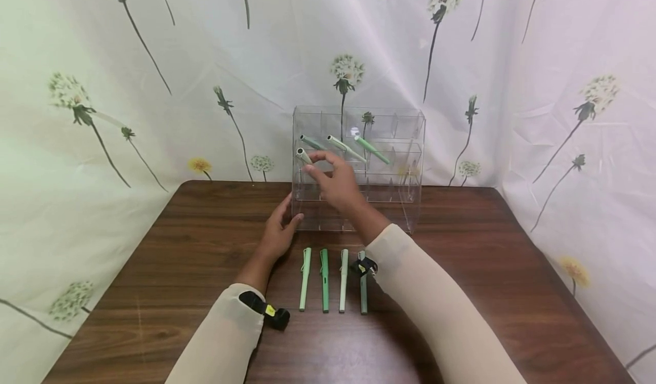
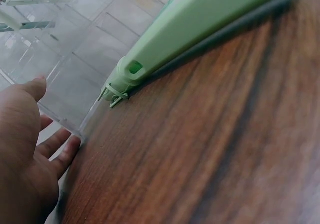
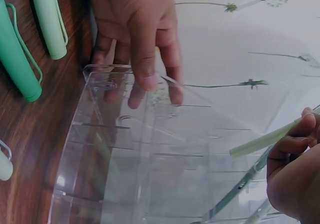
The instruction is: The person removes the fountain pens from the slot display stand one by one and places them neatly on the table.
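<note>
A clear tiered pen rack [image 1: 410, 193] stands toward the back of the table. My right hand [image 1: 340, 187] pinches a pale green pen [image 3: 260, 142] between thumb and fingers, at the left end of the rack's middle tier. Just above, a grey-green pen [image 1: 311, 142], a whitish pen [image 1: 347, 148] and a bright green pen [image 1: 372, 150] lean in the tier behind. My left hand [image 1: 279, 233] rests against the rack's lower left side, its fingers extended along the side panel and the thumb at the front edge.
Several capped pens lie in a row before the rack, among them a light green pen [image 1: 305, 278], a darker green pen [image 1: 325, 281] and a whitish pen [image 1: 343, 281]. My right sleeve and wrist camera overlap the grey-green pen [image 1: 364, 298]. A flower-printed curtain [image 1: 246, 76] hangs behind.
</note>
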Tool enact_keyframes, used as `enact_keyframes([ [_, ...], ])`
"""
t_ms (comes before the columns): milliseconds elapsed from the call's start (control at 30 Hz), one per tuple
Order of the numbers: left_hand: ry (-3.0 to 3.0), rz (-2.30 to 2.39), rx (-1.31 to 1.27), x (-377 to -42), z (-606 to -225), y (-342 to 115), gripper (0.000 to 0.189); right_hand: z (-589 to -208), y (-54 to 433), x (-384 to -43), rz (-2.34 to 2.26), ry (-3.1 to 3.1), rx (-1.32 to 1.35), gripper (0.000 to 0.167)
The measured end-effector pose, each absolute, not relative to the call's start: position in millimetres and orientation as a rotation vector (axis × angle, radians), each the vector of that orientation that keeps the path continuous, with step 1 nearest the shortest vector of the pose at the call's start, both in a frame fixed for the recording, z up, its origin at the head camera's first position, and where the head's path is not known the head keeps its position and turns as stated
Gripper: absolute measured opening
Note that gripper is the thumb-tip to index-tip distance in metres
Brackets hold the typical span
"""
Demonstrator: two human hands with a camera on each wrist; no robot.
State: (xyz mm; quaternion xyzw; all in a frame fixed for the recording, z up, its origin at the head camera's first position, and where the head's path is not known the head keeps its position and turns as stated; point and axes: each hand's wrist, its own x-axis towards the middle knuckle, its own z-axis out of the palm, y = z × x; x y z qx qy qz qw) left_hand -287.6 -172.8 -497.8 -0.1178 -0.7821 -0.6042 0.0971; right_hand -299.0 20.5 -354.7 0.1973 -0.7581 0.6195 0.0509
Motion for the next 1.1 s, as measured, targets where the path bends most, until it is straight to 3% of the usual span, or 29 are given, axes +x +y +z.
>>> enact_keyframes([
  [767,-2.335,-1.769,-0.356,-287,-500,-175,0.069,-363,64,-256,2.075,-2.250,0.691,0.018],
  [900,-2.346,-1.775,-0.350,-287,-500,-175,0.070,-365,72,-251,2.095,-2.264,0.694,0.029],
  [1100,-2.357,-1.766,-0.353,-286,-499,-175,0.070,-376,87,-249,2.082,-2.310,0.761,0.067],
])
